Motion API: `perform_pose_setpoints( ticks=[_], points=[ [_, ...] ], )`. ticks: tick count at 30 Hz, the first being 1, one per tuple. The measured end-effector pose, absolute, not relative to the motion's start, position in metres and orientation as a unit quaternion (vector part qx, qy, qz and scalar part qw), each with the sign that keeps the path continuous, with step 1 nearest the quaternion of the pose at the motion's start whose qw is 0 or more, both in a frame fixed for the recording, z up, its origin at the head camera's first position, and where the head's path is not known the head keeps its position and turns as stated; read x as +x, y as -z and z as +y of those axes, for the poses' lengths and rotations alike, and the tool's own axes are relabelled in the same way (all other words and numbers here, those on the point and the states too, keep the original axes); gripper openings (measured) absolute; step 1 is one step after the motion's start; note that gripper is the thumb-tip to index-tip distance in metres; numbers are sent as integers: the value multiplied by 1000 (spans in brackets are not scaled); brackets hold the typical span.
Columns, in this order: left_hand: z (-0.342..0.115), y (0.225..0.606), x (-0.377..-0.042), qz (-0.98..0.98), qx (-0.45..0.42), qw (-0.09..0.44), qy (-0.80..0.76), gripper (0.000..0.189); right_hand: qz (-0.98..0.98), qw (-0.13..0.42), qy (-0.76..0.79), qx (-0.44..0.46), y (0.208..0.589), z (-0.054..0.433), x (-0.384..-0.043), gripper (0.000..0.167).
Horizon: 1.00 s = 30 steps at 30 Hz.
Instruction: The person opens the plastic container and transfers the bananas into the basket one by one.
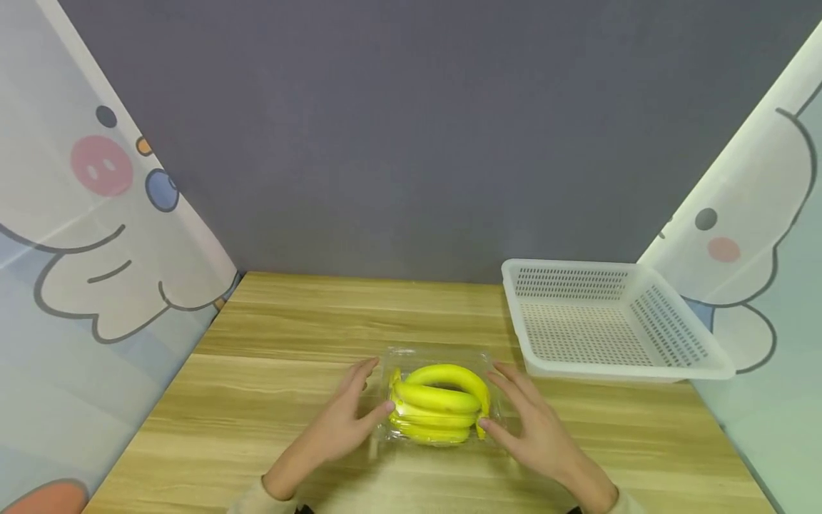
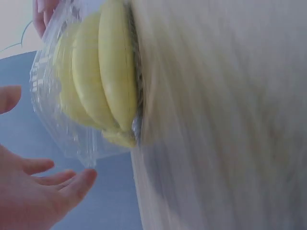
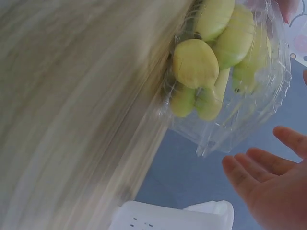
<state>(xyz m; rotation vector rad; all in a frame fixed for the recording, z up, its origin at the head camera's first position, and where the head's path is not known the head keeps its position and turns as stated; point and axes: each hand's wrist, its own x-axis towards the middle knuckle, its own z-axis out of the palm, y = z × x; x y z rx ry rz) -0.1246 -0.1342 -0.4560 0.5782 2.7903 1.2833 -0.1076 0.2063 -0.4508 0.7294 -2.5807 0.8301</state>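
Note:
A clear plastic box stands on the wooden table, with several yellow bananas inside it. My left hand is at the box's left side, fingers spread and curving loosely. In the left wrist view its fingertips come very close to the box's edge; whether they touch, I cannot tell. At the opposite side is my right hand, also with spread fingers. The right wrist view has a gap between its fingertips and the plastic. Both thumbs reach over the box's near corners in the head view.
A white perforated plastic basket sits at the table's back right, beyond my right hand. Behind the wooden table rises a dark grey wall. Cartoon-printed curtains hang along both sides.

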Motion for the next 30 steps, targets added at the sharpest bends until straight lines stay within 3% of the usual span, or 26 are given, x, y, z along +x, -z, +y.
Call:
perform_pose_setpoints(
  ticks=[12, 20, 30],
  points=[
    [-129, 459, -125, 865, 163, 108, -463, 104, -907, 146, -284, 273, 456, 199, -107, 75],
    [-125, 458, -126, 857, 139, 133, -479, 123, -911, 128, -270, 286, 456, 193, -108, 85],
    [-116, 459, -125, 836, 123, 162, -509, 136, -908, 187, -198, 318, 457, 192, -106, 79]
  ],
)
